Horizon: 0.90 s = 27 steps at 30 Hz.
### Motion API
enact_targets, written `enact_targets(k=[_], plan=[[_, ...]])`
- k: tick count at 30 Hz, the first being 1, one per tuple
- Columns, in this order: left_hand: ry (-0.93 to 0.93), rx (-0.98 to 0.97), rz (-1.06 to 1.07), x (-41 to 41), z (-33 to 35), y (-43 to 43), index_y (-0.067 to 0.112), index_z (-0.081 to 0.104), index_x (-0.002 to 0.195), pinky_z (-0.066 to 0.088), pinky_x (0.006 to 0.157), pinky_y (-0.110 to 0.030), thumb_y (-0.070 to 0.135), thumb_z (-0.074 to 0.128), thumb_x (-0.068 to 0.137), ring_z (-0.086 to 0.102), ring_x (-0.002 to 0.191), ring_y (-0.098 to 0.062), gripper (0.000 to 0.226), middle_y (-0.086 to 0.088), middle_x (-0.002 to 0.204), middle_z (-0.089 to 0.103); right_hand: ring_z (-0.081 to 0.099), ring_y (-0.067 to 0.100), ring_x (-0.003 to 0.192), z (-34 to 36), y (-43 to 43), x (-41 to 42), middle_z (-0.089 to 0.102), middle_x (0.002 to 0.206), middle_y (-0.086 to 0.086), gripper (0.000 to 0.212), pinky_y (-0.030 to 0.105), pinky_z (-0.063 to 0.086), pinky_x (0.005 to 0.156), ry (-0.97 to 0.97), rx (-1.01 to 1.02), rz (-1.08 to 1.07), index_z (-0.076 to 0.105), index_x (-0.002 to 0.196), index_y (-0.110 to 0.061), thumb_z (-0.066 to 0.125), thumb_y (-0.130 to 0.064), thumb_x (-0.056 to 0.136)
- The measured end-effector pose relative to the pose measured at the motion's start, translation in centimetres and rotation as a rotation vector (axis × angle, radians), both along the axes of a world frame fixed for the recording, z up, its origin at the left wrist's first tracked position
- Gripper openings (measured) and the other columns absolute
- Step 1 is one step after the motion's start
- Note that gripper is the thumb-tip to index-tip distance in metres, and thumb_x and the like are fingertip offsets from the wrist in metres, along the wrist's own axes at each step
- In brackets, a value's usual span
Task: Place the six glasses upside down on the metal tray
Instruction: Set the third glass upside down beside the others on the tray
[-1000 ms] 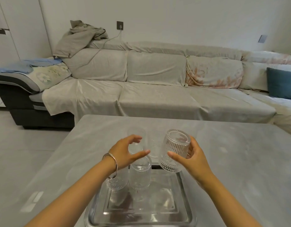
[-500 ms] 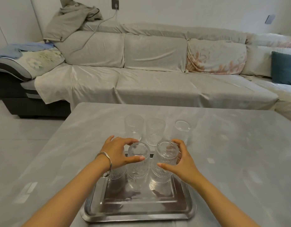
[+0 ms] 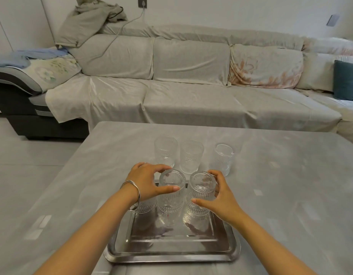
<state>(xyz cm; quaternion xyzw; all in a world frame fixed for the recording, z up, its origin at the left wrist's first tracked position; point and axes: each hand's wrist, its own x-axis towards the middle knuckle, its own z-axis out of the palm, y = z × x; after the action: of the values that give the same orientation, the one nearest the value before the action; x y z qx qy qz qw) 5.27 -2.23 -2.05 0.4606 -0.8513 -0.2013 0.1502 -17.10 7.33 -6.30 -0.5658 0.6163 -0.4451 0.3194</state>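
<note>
Left hand (image 3: 146,183) has its fingers (image 3: 161,167) curled wide around the middle glass (image 3: 171,192) on the metal tray (image 3: 171,253), thumb pressed on the near side of the glass and the other fingertips round the far side of its top, so it's clamped on; the right hand (image 3: 223,197) is doing the same to the right-hand glass (image 3: 201,195), thumb in front, fingers hooked over the far edge; both glasses stand on the tray's far end, almost touching each other; a third glass (image 3: 144,206) sits on the tray too, mostly hidden under the left wrist with its silver bangle (image 3: 135,192); all of them are clear ribbed tumblers with a beaded band low down; three more glasses (image 3: 191,156) wait upright in a row on the table (image 3: 280,185) just past the tray; the tray is a shiny rectangle with rounded corners and a raised rim; the tabletop is a matte, mottled grey.
</note>
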Motion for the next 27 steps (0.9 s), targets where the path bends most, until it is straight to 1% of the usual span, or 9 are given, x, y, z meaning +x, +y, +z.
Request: enact_targets(k=[7, 10, 13, 15, 17, 19, 22, 24, 27], plan=[[-0.041, 0.018, 0.020, 0.0, -0.1, 0.0, 0.046, 0.048, 0.121, 0.032, 0.105, -0.036, 0.092, 0.040, 0.045, 0.051, 0.112, -0.013, 0.090, 0.019, 0.118, 0.061, 0.052, -0.003, 0.111, -0.1, -0.2, 0.0, 0.049, 0.122, -0.020, 0.080, 0.003, 0.044, 0.079, 0.001, 0.013, 0.003, 0.035, 0.116, -0.045, 0.088, -0.037, 0.056], [-0.040, 0.027, 0.005, -0.1, 0.2, 0.0, 0.046, 0.047, 0.122, 0.032, 0.103, -0.034, 0.091, 0.042, 0.047, 0.051, 0.111, -0.012, 0.087, 0.019, 0.118, 0.061, 0.052, -0.004, 0.111, 0.2, 0.1, -0.1, 0.048, 0.123, -0.022, 0.082, 0.008, 0.045, 0.089, 0.017, 0.017, 0.030, 0.033, 0.121, -0.043, 0.086, -0.038, 0.059], [0.018, 0.087, -0.018, -0.1, 0.6, -0.2, 0.043, 0.046, 0.124, 0.037, 0.100, -0.032, 0.087, 0.046, 0.049, 0.052, 0.113, -0.010, 0.087, 0.017, 0.118, 0.060, 0.048, -0.009, 0.116, 1.0, 0.5, -0.2, 0.045, 0.127, -0.026, 0.085, 0.009, 0.042, 0.092, -0.024, 0.009, 0.064, 0.033, 0.127, -0.046, 0.081, -0.055, 0.057], [0.127, 0.154, -0.023, -0.2, 1.3, -0.4, 0.040, 0.047, 0.123, 0.043, 0.091, -0.023, 0.082, 0.048, 0.052, 0.052, 0.113, -0.007, 0.082, 0.018, 0.116, 0.059, 0.046, -0.010, 0.118, 2.2, 0.6, -0.7, 0.046, 0.129, -0.024, 0.078, 0.007, 0.040, 0.090, -0.094, -0.032, 0.012, 0.036, 0.124, -0.049, 0.074, -0.062, 0.057], [0.213, 0.142, -0.031, -0.9, 2.3, -0.9, 0.038, 0.049, 0.119, 0.042, 0.086, -0.019, 0.078, 0.048, 0.057, 0.051, 0.109, -0.005, 0.074, 0.016, 0.114, 0.058, 0.050, -0.007, 0.118, 3.3, 0.2, -1.9, 0.051, 0.128, -0.018, 0.067, 0.013, 0.041, 0.095, -0.155, -0.120, -0.082, 0.043, 0.121, -0.045, 0.072, -0.056, 0.061], [0.286, 0.123, -0.049, -2.2, 3.4, -1.4, 0.035, 0.053, 0.116, 0.042, 0.090, -0.023, 0.068, 0.050, 0.067, 0.053, 0.108, -0.006, 0.059, 0.014, 0.115, 0.059, 0.053, -0.002, 0.117, 4.2, -0.5, -3.6, 0.054, 0.127, -0.013, 0.056, 0.019, 0.042, 0.097, -0.217, -0.180, -0.170, 0.048, 0.116, -0.039, 0.072, -0.046, 0.066], [0.433, 0.147, -0.055, -4.6, 4.7, -2.6, 0.031, 0.056, 0.114, 0.045, 0.097, -0.033, 0.042, 0.054, 0.084, 0.055, 0.109, -0.010, 0.032, 0.009, 0.118, 0.060, 0.055, 0.009, 0.116, 4.8, -1.9, -6.4, 0.055, 0.128, -0.004, 0.046, 0.016, 0.045, 0.084, -0.330, -0.180, -0.271, 0.050, 0.115, -0.032, 0.072, -0.030, 0.075], [0.399, 0.088, -0.046, -5.8, 4.9, -3.7, 0.029, 0.054, 0.119, 0.039, 0.099, -0.029, 0.038, 0.055, 0.085, 0.052, 0.115, -0.013, 0.035, 0.007, 0.125, 0.056, 0.052, 0.009, 0.116, 4.9, -2.9, -7.9, 0.053, 0.130, -0.007, 0.057, 0.014, 0.042, 0.081, -0.312, -0.133, -0.280, 0.047, 0.120, -0.033, 0.072, -0.038, 0.069], [0.249, 0.003, -0.049, -7.2, 4.4, -5.4, 0.026, 0.050, 0.126, 0.030, 0.099, -0.024, 0.041, 0.057, 0.084, 0.045, 0.125, -0.015, 0.045, 0.004, 0.134, 0.051, 0.047, 0.011, 0.120, 4.6, -4.7, -9.2, 0.049, 0.130, -0.009, 0.063, 0.026, 0.041, 0.092, -0.261, -0.066, -0.265, 0.044, 0.126, -0.032, 0.075, -0.036, 0.071]])
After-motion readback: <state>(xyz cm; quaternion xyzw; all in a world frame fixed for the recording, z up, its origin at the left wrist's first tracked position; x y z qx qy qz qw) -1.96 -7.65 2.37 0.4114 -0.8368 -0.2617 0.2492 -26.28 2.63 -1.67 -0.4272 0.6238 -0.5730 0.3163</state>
